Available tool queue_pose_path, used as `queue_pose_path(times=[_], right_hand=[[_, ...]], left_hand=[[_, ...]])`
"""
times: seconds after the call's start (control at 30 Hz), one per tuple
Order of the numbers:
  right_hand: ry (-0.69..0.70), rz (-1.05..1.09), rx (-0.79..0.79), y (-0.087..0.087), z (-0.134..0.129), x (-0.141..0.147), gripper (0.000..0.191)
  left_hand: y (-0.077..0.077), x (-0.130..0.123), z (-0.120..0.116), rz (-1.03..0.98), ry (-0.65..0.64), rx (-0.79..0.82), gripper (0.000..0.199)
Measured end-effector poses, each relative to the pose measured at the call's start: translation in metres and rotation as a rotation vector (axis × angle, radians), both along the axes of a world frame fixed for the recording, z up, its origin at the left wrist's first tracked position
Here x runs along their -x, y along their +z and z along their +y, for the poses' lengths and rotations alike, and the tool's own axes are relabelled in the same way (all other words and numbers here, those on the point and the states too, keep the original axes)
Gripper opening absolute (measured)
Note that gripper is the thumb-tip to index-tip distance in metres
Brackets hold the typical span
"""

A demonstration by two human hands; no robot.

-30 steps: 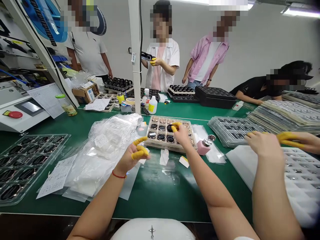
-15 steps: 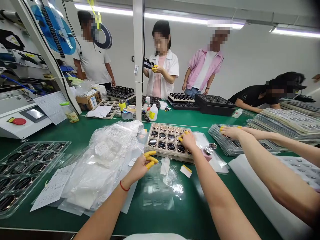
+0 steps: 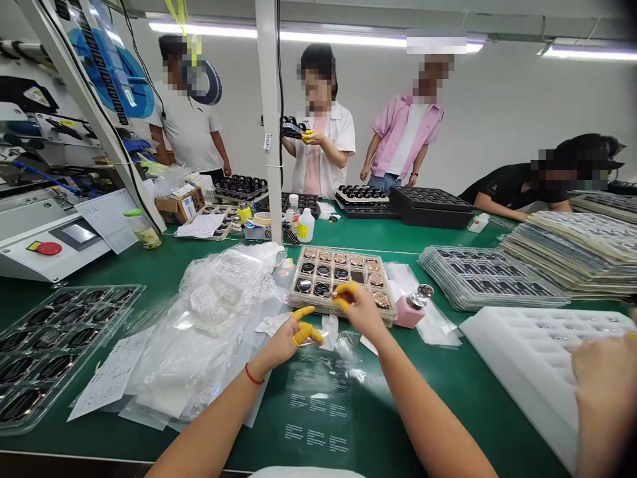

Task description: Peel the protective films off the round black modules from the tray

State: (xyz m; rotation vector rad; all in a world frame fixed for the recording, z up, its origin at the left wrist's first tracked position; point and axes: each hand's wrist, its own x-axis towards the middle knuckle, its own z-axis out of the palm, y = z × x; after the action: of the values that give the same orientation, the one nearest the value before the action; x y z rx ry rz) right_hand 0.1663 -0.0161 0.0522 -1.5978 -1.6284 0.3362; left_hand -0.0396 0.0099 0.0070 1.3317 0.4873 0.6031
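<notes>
No legible text; tiny white print on clear sheet [image 3: 318, 406]

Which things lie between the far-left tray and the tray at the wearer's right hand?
Mostly a heap of clear plastic, with a paper sheet at its left, in the head view.
</notes>
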Motion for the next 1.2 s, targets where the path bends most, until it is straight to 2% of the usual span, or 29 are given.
queue_pose_path(times=[0.03, 0.1, 0.2, 0.3, 0.4, 0.47, 0.6, 0.77, 0.87, 0.97, 1.07, 1.2], right_hand=[[0.119, 0.050, -0.031, -0.003, -0.010, 0.014, 0.012], [0.258, 0.070, -0.044, -0.011, -0.025, 0.035, 0.017], [0.305, 0.146, 0.024, -0.023, -0.034, 0.042, 0.028], [0.249, 0.274, 0.136, -0.028, -0.035, 0.037, 0.024], [0.176, 0.236, 0.239, -0.027, -0.037, 0.038, 0.024], [0.176, 0.134, 0.200, -0.026, -0.041, 0.043, 0.018], [0.188, -0.058, 0.053, -0.026, -0.045, 0.045, 0.012], [0.147, 0.028, 0.089, -0.022, -0.047, 0.038, 0.008], [0.166, -0.133, 0.087, -0.020, -0.051, 0.049, 0.013], [0.143, -0.255, 0.084, -0.022, -0.052, 0.059, 0.009], [0.148, -0.245, 0.076, -0.025, -0.046, 0.046, 0.007], [-0.033, -0.442, 0.113, -0.035, -0.034, 0.002, 0.015]], left_hand=[[0.000, -0.001, -0.001, -0.017, -0.030, 0.004, 0.055], [0.000, -0.003, -0.003, -0.049, -0.071, 0.016, 0.057], [-0.001, -0.006, -0.006, -0.030, -0.075, -0.032, 0.060], [-0.001, -0.007, -0.010, 0.019, -0.087, -0.099, 0.065], [0.001, -0.008, -0.016, 0.091, -0.087, -0.147, 0.073], [0.002, -0.009, -0.018, 0.123, -0.074, -0.185, 0.071], [0.004, -0.010, -0.017, 0.135, -0.047, -0.264, 0.052], [0.007, -0.009, -0.015, 0.195, -0.030, -0.286, 0.052], [0.009, -0.009, -0.017, 0.291, 0.003, -0.407, 0.041], [0.009, -0.009, -0.018, 0.356, 0.026, -0.489, 0.028], [0.009, -0.008, -0.018, 0.321, 0.015, -0.427, 0.034], [0.012, -0.001, -0.013, 0.292, -0.059, -0.198, 0.052]])
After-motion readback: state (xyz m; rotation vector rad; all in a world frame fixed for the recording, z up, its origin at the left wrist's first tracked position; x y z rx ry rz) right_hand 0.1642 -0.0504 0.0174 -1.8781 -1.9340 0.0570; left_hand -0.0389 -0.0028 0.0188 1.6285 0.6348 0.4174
